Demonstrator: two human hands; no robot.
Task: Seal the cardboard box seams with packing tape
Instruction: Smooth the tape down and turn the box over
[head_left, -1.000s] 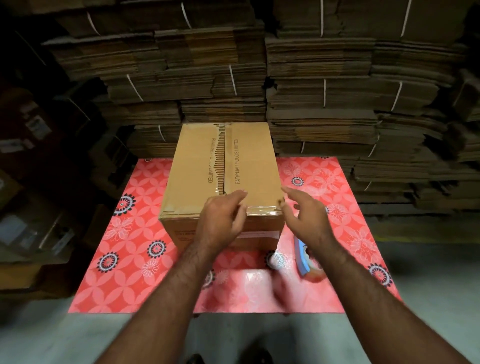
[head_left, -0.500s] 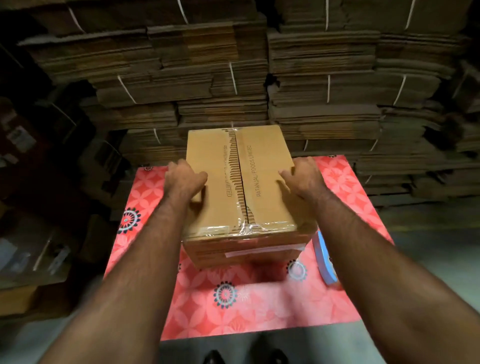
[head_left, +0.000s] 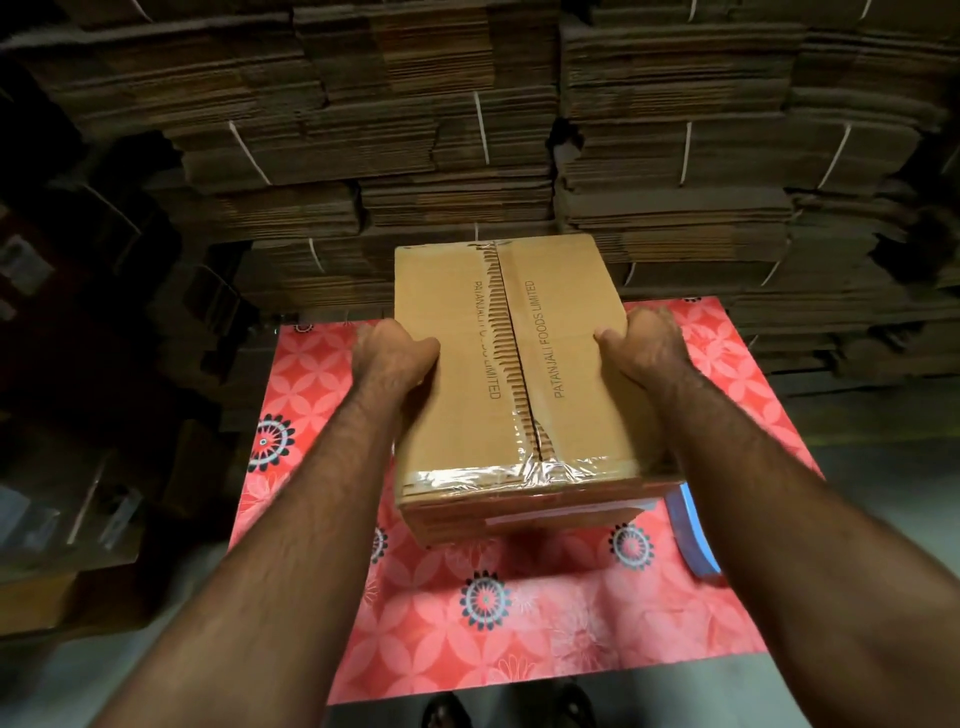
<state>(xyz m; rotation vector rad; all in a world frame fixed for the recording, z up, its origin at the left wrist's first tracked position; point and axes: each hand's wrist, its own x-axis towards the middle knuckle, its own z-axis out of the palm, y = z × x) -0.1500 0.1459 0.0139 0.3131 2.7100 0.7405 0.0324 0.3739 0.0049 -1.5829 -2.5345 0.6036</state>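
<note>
A cardboard box (head_left: 511, 364) was gripped on its sides by the left hand (head_left: 392, 353) and right hand (head_left: 641, 345), above a red mat (head_left: 545, 623).

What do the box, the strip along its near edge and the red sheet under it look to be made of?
Box: matte brown corrugated cardboard, with fluting exposed along the torn centre seam. Strip: clear glossy plastic tape, wrinkled and glinting. Red sheet: probably printed plastic or oilcloth, slightly shiny.
</note>
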